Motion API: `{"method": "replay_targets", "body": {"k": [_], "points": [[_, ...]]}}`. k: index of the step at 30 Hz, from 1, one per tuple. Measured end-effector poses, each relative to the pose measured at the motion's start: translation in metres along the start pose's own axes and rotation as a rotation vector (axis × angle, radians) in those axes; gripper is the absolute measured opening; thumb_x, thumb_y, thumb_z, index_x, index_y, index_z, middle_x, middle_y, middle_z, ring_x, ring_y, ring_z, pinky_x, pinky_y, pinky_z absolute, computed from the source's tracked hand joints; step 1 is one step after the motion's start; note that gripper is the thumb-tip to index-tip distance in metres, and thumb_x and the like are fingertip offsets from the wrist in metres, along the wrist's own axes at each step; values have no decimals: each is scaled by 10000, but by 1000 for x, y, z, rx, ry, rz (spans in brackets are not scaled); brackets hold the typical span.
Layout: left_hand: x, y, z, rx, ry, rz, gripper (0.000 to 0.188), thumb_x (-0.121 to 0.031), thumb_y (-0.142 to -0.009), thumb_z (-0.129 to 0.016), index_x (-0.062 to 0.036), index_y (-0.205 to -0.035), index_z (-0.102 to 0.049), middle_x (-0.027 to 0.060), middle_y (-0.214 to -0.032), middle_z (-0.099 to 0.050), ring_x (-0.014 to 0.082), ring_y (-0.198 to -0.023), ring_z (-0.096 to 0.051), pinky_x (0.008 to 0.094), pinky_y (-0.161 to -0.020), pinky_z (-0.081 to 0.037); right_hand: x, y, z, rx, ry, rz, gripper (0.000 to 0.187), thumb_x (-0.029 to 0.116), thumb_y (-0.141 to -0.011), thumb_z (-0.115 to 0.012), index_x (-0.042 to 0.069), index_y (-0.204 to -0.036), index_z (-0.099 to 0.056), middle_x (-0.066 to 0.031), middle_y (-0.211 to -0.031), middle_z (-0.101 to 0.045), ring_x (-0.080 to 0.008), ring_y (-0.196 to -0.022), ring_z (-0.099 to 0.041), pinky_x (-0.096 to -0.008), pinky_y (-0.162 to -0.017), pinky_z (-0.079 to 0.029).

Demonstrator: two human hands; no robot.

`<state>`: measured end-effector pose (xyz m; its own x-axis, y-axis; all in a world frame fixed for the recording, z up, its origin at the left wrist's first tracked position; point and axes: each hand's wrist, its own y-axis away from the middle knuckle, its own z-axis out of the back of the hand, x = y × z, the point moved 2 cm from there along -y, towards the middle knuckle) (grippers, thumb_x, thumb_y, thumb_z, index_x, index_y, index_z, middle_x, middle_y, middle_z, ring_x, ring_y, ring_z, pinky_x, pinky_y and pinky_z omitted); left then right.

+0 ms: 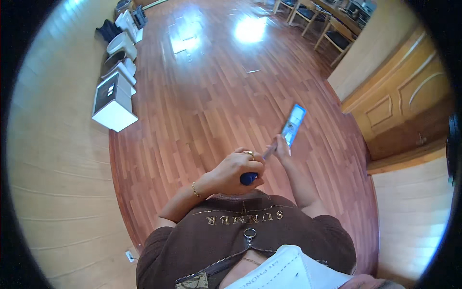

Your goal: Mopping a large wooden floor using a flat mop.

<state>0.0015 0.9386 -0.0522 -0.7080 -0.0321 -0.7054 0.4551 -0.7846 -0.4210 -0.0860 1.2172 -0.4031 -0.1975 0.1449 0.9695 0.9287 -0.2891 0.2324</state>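
My left hand (233, 169) is closed around the top of a pole, whose dark blue end (248, 178) shows below the fingers. The pale shaft (269, 151) slants away to the right and passes into my right hand (282, 147), which is wrapped round it lower down. Beyond that hand is a flat, oblong blue head (294, 123) with a shiny, light middle. Together they look like a flat mop. Part of the shaft is hidden by my hands, and I cannot tell whether the head touches the floor.
Glossy wood-plank floor (202, 111) spreads ahead. Along the left wall stand a white box with a dark top (115, 114), pale bins (122, 44) and a dark bag (109, 31). Chairs (335, 38) and a table are at the far right. A wooden door (399, 103) is on the right.
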Motion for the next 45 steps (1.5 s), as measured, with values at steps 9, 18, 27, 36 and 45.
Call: {"method": "replay_targets", "body": {"k": [9,18,27,36,45], "points": [[9,72,70,-259,-253,224,177,-166,-726,-721,-100,-772,-563,60,-856,-590,273,-846,-604,423,-873,-406,-17,-63,-195,560,707,386,332,196,-691,-726,79,-987,-633,-161,-969,-604,-341,-962,-575,-414,-824,-467],[-1,135,124,-324,-356,317,157,-145,-671,-744,-102,-752,-617,59,-839,-627,239,-834,-633,436,-922,-407,45,4,-320,746,1046,765,193,248,-755,-673,112,-872,-599,-84,-943,-617,-289,-984,-579,-402,-804,-484],[5,159,189,-421,-227,140,198,-206,-562,-744,-81,-628,-604,70,-659,-626,272,-761,-681,508,-970,-380,74,49,-347,687,1014,621,242,313,-748,-679,142,-902,-601,-59,-930,-591,-255,-964,-583,-451,-806,-408],[30,131,193,-305,-26,-42,219,-222,-481,-721,-89,-606,-601,70,-634,-622,269,-740,-680,494,-901,-433,70,60,-279,450,1231,491,188,371,-745,-669,223,-853,-628,0,-921,-637,-218,-966,-605,-513,-854,-378],[35,84,119,154,271,-175,262,-178,-492,-751,-59,-677,-609,86,-744,-638,304,-863,-667,458,-847,-457,41,146,-139,-40,1210,295,191,284,-695,-695,157,-800,-598,-44,-866,-624,-275,-905,-610,-455,-717,-453]]}}
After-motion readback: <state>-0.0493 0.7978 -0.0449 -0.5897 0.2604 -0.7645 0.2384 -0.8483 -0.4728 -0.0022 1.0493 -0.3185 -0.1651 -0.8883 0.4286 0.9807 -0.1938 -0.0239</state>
